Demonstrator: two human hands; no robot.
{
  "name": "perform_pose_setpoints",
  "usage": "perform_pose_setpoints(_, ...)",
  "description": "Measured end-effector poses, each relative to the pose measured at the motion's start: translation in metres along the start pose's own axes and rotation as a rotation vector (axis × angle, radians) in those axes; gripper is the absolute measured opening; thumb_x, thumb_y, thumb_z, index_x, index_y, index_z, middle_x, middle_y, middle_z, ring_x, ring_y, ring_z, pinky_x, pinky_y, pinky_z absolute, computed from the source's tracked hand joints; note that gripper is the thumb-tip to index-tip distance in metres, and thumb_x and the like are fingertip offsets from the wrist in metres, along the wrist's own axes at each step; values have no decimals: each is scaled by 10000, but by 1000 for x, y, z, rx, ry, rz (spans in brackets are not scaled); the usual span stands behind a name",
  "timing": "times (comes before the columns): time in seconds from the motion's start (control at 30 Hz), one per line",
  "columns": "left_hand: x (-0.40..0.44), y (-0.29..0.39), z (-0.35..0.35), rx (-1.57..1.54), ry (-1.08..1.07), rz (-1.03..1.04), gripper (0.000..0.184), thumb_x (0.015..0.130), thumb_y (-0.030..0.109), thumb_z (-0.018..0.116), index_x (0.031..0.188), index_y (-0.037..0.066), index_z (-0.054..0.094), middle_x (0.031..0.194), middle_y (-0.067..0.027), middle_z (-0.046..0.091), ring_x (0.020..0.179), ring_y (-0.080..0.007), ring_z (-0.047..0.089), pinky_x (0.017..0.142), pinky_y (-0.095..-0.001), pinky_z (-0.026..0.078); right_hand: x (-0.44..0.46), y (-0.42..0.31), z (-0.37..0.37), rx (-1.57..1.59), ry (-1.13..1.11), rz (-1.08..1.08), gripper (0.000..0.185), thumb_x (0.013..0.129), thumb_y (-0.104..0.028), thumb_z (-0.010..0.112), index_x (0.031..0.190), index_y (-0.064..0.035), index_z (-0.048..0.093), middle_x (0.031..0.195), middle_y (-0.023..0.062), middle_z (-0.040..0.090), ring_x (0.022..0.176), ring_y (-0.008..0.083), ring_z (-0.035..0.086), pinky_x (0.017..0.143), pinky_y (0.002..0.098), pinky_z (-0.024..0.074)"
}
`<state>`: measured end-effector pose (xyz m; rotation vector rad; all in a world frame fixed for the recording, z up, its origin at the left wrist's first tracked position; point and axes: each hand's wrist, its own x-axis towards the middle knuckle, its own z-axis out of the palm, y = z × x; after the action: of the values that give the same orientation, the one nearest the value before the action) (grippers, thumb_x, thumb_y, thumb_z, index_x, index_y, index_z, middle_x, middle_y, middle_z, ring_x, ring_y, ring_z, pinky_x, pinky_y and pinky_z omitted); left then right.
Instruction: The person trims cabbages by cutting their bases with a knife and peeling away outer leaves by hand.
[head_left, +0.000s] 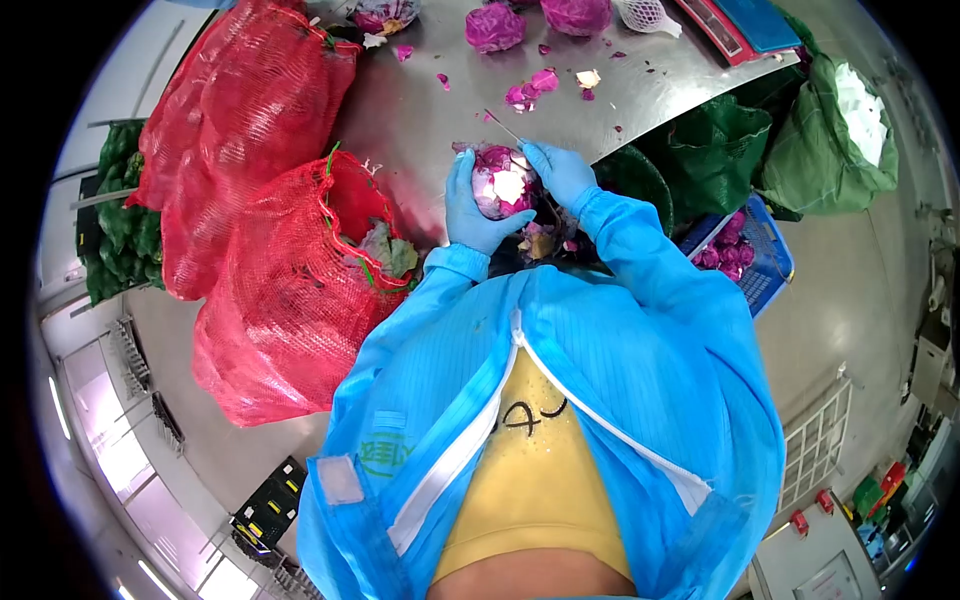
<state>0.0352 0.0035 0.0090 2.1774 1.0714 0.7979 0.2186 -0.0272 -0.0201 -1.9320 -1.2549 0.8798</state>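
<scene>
The cabbage is over the near edge of the table, in front of the person's chest, with its pale cut patch facing up and a little toward the right hand. The left hand, gloved, holds it from the left and near sides, fingers curved round the outer leaves and thumb along the near side. The right hand, also gloved, is closed on a knife just beside the cabbage's far right edge. The blade's long axis runs away from the body and to the left, so it lies beyond the cabbage rather than across the pale patch. Whether the blade or the right fingertips touch the leaves, I cannot tell. The left hand is the one bearing the cabbage; the knife is on the right hand's side. Below are dark trimmings. Farther out, loose purple leaves and more cabbages lie on the table, an open red sack stands left, and a blue crate sits right.
</scene>
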Motion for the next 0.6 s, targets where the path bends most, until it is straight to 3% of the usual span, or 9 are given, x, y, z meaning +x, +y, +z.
perform_pose_setpoints(0.13, -7, -11, 3, -102, 22, -49, 1167, 468, 428, 874, 1377, 6, 275, 1358, -203, 353, 1252, -341, 373, 1052, -397, 318, 1, -1, 1, 203, -55, 62, 573, 892, -549, 430, 1217, -94, 560, 1105, 168, 618, 999, 350, 592, 858, 417, 464)
perform_pose_setpoints(0.2, -6, -12, 0, -88, 34, -32, 1153, 468, 360, 895, 1380, 14, 280, 1348, -169, 373, 1218, -292, 415, 1024, -382, 358, 0, -11, 1, 272, -24, 59, 581, 879, -543, 466, 1221, -82, 556, 1108, 165, 621, 1005, 333, 599, 865, 406, 466)
perform_pose_setpoints(0.27, -5, -10, -3, -74, 22, -34, 1151, 466, 355, 897, 1379, 18, 283, 1336, -164, 383, 1207, -289, 424, 1016, -377, 367, -6, -23, -6, -36, -28, -148, 589, 856, -528, 519, 1228, -72, 550, 1126, 163, 617, 1026, 303, 603, 888, 387, 463)
perform_pose_setpoints(0.4, -8, -16, -2, -144, 20, -49, 1158, 464, 339, 902, 1381, 14, 274, 1340, -164, 381, 1205, -287, 427, 1017, -375, 368, 0, -40, -21, -284, -33, -166, 407, 813, -451, 581, 1075, -142, 624, 955, 141, 658, 854, 331, 634, 762, 429, 504)
perform_pose_setpoints(0.43, -9, -16, -2, -114, 19, -43, 1162, 461, 334, 904, 1382, 13, 271, 1343, -166, 379, 1208, -287, 426, 1019, -376, 365, 5, -29, -17, -252, 78, -241, 329, 805, -422, 577, 962, -139, 635, 882, 136, 656, 785, 352, 626, 703, 463, 500)
perform_pose_setpoints(0.47, -9, -15, -2, -115, 19, -44, 1162, 461, 334, 904, 1382, 13, 271, 1343, -166, 379, 1208, -287, 426, 1019, -376, 365, 12, -14, -12, -253, 77, -241, 329, 805, -422, 577, 962, -139, 635, 882, 136, 656, 785, 352, 626, 703, 463, 500)
perform_pose_setpoints(0.53, -9, -7, -4, -89, 6, -31, 1179, 456, 298, 910, 1389, 12, 248, 1352, -163, 368, 1216, -281, 420, 1027, -375, 359, 26, 15, -4, -116, 219, -64, 348, 811, -418, 571, 942, -102, 637, 892, 155, 652, 798, 363, 623, 703, 463, 496)
perform_pose_setpoints(0.6, -24, -12, -4, -208, 6, -101, 1182, 455, 315, 908, 1387, 9, 249, 1357, -170, 358, 1224, -290, 410, 1032, -370, 353, 31, 43, -12, -108, 331, 259, 368, 799, -413, 600, 952, -81, 641, 903, 178, 647, 813, 382, 617, 710, 460, 495)
